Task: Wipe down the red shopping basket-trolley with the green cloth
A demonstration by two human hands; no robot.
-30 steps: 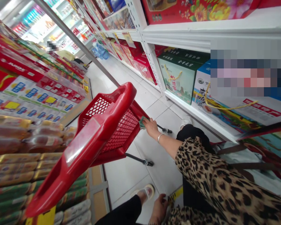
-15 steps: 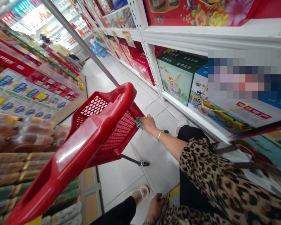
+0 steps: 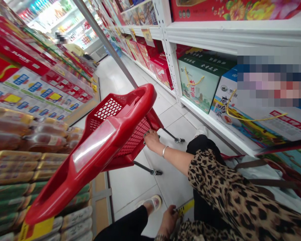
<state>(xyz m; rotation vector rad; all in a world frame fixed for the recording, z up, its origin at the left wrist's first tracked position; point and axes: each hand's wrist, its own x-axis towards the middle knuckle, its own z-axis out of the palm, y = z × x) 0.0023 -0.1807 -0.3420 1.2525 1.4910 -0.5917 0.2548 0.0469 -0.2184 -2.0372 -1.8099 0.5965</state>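
Note:
A red plastic shopping basket (image 3: pixel 107 140) with a long red handle (image 3: pixel 72 174) stands tilted on small wheels (image 3: pixel 154 172) in a shop aisle. My right hand (image 3: pixel 152 140) presses against the basket's mesh side near its lower edge. Its fingers are closed on a green cloth (image 3: pixel 145 134), of which only a dark corner shows. A bracelet sits on that wrist, and the sleeve is leopard print. My left hand (image 3: pixel 169 220) rests low at the bottom of the view on my knee, fingers loose, holding nothing I can see.
White shelves (image 3: pixel 215 33) on the right hold boxed gift sets (image 3: pixel 200 80) at floor level. Stacked packaged goods (image 3: pixel 27 140) fill the left display. A grey pole (image 3: pixel 107 43) rises behind the basket. My sandalled foot (image 3: pixel 152 202) is on the white tiled floor (image 3: pixel 130 184).
My right hand has slid down and to the left along the basket's side, and the cloth is now mostly hidden under it. The left hand stays by my knee.

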